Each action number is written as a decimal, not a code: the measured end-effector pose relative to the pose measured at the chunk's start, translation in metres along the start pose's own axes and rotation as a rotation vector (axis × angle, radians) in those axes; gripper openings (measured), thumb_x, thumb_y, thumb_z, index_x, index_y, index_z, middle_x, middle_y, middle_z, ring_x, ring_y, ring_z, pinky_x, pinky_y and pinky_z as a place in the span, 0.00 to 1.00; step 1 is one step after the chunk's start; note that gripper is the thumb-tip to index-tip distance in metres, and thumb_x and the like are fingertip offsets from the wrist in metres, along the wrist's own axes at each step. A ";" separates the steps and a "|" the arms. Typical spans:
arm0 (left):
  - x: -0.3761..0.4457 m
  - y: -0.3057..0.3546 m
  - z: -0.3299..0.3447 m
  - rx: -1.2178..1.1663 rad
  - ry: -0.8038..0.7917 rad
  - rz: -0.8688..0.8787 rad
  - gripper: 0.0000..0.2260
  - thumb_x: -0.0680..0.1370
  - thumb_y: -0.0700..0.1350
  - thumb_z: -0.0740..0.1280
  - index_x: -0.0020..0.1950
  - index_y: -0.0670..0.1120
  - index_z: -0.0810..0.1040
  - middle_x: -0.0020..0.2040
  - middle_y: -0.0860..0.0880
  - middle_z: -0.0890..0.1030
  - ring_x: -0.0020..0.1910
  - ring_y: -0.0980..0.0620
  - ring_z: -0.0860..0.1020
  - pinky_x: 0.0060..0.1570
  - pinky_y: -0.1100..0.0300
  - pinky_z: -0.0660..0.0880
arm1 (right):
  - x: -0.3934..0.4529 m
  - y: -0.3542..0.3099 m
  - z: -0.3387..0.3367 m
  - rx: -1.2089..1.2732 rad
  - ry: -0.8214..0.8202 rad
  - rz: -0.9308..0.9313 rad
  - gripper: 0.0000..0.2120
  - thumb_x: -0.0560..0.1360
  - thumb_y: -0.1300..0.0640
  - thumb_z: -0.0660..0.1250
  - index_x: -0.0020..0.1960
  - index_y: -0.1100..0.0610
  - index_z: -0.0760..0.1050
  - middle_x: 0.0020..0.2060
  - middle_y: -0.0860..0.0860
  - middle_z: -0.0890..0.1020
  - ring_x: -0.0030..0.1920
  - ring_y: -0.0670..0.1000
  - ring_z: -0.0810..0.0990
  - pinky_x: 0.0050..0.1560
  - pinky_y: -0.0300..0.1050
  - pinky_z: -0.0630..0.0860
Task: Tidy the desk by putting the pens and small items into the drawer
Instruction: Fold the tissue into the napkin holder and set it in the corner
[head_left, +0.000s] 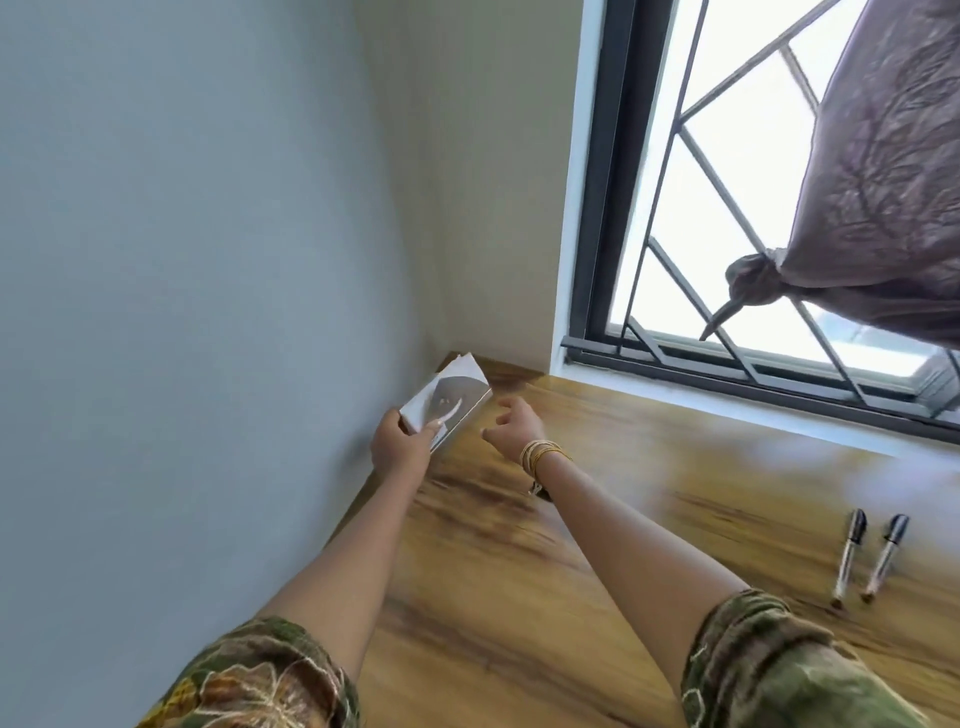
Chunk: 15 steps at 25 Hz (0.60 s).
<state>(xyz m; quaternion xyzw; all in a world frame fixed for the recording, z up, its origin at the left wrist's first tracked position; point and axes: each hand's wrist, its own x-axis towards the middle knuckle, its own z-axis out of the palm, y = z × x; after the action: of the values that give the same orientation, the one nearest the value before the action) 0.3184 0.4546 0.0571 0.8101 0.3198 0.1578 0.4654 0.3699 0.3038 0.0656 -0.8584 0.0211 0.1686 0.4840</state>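
My left hand (397, 441) grips the near end of a white box with a grey picture on its face (451, 397), tilted against the wall in the desk's far left corner. My right hand (511, 421), gold bangles at its wrist, hovers just right of the box with loosely curled fingers and holds nothing. Two black-capped markers (866, 558) lie side by side on the wooden desk (545, 597) at the right. A small dark item (540, 489) peeks out from under my right forearm. No drawer is in view.
The blue-grey wall (208, 312) borders the desk on the left. A barred window (727, 234) with a sill runs along the desk's far edge, and a knotted mauve curtain (883, 208) hangs at the upper right.
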 end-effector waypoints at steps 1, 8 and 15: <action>0.003 0.000 0.004 0.007 0.012 -0.006 0.17 0.69 0.49 0.76 0.38 0.43 0.69 0.36 0.49 0.76 0.36 0.45 0.73 0.32 0.58 0.64 | 0.004 0.002 0.002 -0.017 -0.007 -0.002 0.29 0.72 0.57 0.70 0.71 0.56 0.66 0.60 0.55 0.78 0.59 0.56 0.78 0.60 0.52 0.77; 0.016 0.002 0.021 0.008 0.068 -0.026 0.18 0.70 0.47 0.76 0.37 0.44 0.66 0.34 0.49 0.73 0.33 0.47 0.70 0.28 0.59 0.62 | 0.019 0.022 -0.002 -0.058 0.030 0.026 0.21 0.72 0.61 0.67 0.65 0.55 0.72 0.56 0.54 0.79 0.52 0.51 0.75 0.48 0.39 0.70; 0.017 0.003 0.027 0.038 0.091 -0.007 0.18 0.69 0.47 0.75 0.37 0.45 0.65 0.32 0.50 0.71 0.33 0.45 0.70 0.32 0.56 0.67 | 0.018 0.032 -0.010 -0.043 0.078 0.023 0.19 0.70 0.62 0.67 0.61 0.56 0.74 0.51 0.53 0.80 0.54 0.54 0.78 0.50 0.41 0.72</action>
<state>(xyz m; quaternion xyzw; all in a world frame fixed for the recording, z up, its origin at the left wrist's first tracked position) 0.3466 0.4472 0.0454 0.8096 0.3466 0.1866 0.4354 0.3832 0.2808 0.0378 -0.8743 0.0462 0.1410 0.4622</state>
